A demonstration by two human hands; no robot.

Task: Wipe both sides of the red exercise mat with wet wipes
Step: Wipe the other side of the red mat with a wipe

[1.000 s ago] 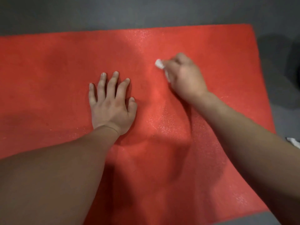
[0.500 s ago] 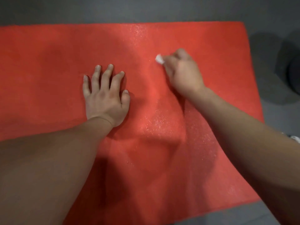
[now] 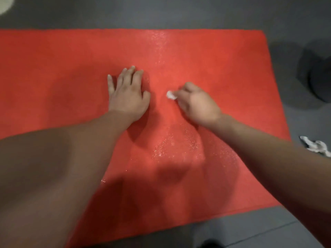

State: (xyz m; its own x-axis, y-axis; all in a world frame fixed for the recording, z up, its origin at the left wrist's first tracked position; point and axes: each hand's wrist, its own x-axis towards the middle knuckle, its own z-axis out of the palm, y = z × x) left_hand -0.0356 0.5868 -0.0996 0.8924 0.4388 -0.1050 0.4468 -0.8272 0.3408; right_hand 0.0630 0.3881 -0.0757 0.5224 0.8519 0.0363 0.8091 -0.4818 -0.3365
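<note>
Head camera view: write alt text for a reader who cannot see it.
A person's right hand grips a small white wipe against a red exercise mat while the left hand presses flat on it. A crumpled white scrap lies on the grey floor off the mat's right edge.

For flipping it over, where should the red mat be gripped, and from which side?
Probably at the near right corner of the mat, coming in from the grey floor beside it. The mat lies flat and thin, so only an edge offers purchase, and that corner is bare. The left hand presses flat mid-mat and the right hand holds the wipe; both must lift first.
</note>
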